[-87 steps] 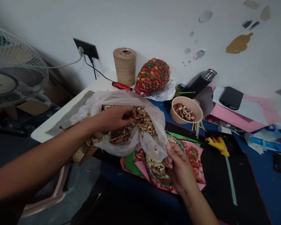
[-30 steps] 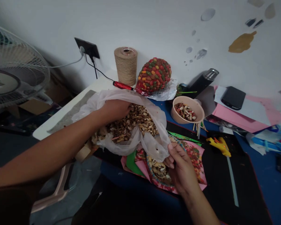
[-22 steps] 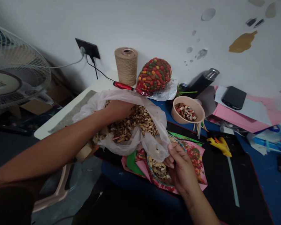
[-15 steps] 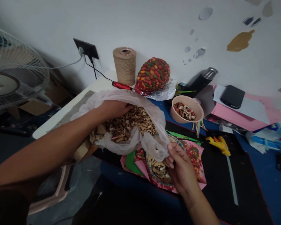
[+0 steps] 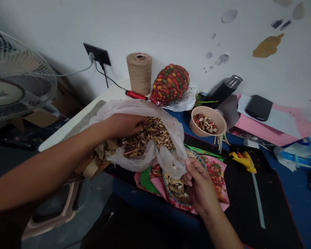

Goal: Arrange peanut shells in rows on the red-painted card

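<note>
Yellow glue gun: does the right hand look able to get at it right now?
Probably yes, once the right hand releases the plastic bag: only patterned paper and black mat seem to lie before the glue gun.

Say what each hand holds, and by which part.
Right hand: the plastic bag, by its right end. Left hand: over the brown pieces; whether it holds any cannot be told.

There is one whitish bag [image 5: 172, 166], one peach bowl [image 5: 196, 129] and one glue gun [image 5: 245, 161]. Twine spools [image 5: 139, 76]: one; flasks [image 5: 225, 90]: one; fans [image 5: 23, 74]: one.
</note>
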Action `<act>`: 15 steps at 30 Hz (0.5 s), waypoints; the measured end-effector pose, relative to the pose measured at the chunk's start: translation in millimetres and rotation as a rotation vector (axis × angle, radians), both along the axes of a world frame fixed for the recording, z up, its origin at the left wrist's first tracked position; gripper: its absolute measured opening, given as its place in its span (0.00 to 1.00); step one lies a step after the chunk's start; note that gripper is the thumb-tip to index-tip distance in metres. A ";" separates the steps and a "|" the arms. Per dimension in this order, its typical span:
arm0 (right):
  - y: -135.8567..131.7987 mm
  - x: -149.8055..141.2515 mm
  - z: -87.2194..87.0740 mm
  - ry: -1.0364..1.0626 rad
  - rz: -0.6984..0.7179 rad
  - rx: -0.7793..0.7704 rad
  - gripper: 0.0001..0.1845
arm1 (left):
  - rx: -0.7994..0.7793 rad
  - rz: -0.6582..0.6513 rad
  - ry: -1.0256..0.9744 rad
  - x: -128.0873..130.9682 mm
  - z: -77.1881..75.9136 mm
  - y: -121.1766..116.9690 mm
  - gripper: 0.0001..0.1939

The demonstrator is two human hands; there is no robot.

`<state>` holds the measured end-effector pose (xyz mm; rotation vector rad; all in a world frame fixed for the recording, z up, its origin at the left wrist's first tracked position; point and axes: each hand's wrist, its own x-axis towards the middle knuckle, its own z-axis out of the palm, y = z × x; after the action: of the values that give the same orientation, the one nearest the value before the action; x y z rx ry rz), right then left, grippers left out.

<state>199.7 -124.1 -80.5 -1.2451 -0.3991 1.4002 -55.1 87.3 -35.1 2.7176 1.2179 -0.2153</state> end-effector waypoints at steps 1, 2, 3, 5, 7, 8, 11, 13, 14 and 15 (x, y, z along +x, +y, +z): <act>-0.3 -0.2 -0.1 0.000 -0.001 -0.003 0.27 | -0.005 0.003 0.032 2.0 0.2 -2.1 0.14; -0.6 -0.5 -0.1 0.000 -0.003 -0.007 0.27 | 0.000 0.001 0.059 4.2 -0.1 -3.6 0.14; -0.7 -0.9 0.2 0.000 -0.005 -0.009 0.27 | 0.017 -0.010 0.083 6.4 -0.9 -4.5 0.14; -0.6 -1.8 0.8 0.000 -0.008 -0.012 0.27 | 0.075 -0.061 0.119 10.0 -3.5 -5.0 0.13; -0.4 -2.4 1.1 0.001 -0.006 -0.013 0.27 | 0.128 -0.114 0.143 11.8 -6.3 -4.8 0.14; -0.3 -2.6 1.1 0.002 -0.005 -0.014 0.27 | 0.144 -0.133 0.146 12.0 -7.3 -4.8 0.14; -0.1 -3.0 1.2 0.000 0.002 -0.010 0.27 | 0.166 -0.153 0.121 11.7 -9.0 -5.3 0.14; 0.1 -3.4 2.0 -0.006 0.007 -0.008 0.27 | 0.159 -0.144 0.115 11.7 -9.7 -5.6 0.15; 0.2 -3.7 2.7 -0.011 0.010 -0.008 0.27 | 0.152 -0.141 0.117 11.8 -10.1 -5.6 0.15; 0.4 -4.0 3.5 -0.015 0.012 -0.007 0.27 | 0.145 -0.140 0.117 12.1 -10.6 -5.4 0.15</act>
<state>195.7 -123.7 -77.0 -1.2614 -0.4126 1.4040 -43.1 81.9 -45.7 2.9575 1.1127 -0.3188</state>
